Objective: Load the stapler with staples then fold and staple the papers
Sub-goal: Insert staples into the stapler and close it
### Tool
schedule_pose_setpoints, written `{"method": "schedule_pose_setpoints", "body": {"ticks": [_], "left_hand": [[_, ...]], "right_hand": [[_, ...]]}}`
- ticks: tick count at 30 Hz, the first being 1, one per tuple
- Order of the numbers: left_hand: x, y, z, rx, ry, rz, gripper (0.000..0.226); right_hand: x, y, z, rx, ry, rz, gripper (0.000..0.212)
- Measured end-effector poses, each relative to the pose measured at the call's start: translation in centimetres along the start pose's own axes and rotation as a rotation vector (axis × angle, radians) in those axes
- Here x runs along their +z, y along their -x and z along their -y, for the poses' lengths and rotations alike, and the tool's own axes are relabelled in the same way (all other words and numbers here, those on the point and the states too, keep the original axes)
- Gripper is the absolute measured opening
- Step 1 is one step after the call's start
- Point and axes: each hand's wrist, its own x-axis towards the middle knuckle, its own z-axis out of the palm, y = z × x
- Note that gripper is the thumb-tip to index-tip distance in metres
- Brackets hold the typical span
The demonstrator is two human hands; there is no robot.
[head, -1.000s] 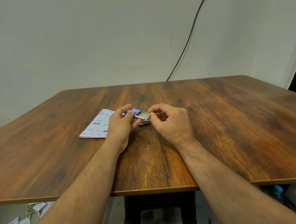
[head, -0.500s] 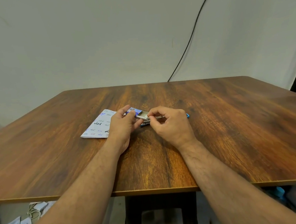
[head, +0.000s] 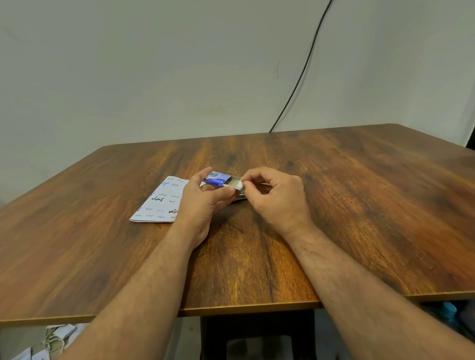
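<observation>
Staple box (head: 219,178), small blue cardboard, held by both hands over the middle of a wooden table.

Left hand (head: 204,201) grasps the blue sleeve; right hand (head: 276,197) pinches the end of its grey inner tray (head: 235,183), slid out toward 3 o'clock. Folded white paper (head: 160,202) with handwritten scribbles lies flat at 9 o'clock, partly under the left hand, on the glossy brown table (head: 343,201).

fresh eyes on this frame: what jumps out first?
Two bare hands meeting mid-table: the left hand holds a small blue cardboard staple box with its inner tray slid out, and the right hand pinches the tray's end. Just left of them lies a folded white paper with handwritten scribbles, flat on the brown wood-grain table. A black cable runs down the pale wall behind.
</observation>
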Motion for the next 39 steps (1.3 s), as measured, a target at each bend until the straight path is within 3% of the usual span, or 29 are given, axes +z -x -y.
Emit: {"method": "schedule_pose_setpoints", "body": {"ticks": [15,27,39], "left_hand": [[-0.11,-0.39,0.22,-0.007,0.030,-0.016,0.080],[0.08,-0.30,0.64,0.038,-0.026,-0.078,0.078],[-0.34,-0.10,0.75,0.038,-0.139,0.064,0.073]], "right_hand": [[-0.01,0.21,-0.07,0.012,-0.043,0.090,0.015],[-0.21,-0.02,-0.02,0.033,-0.024,0.006,0.012],[0.39,-0.07,-0.56,0.071,-0.081,0.040,0.011]]}}
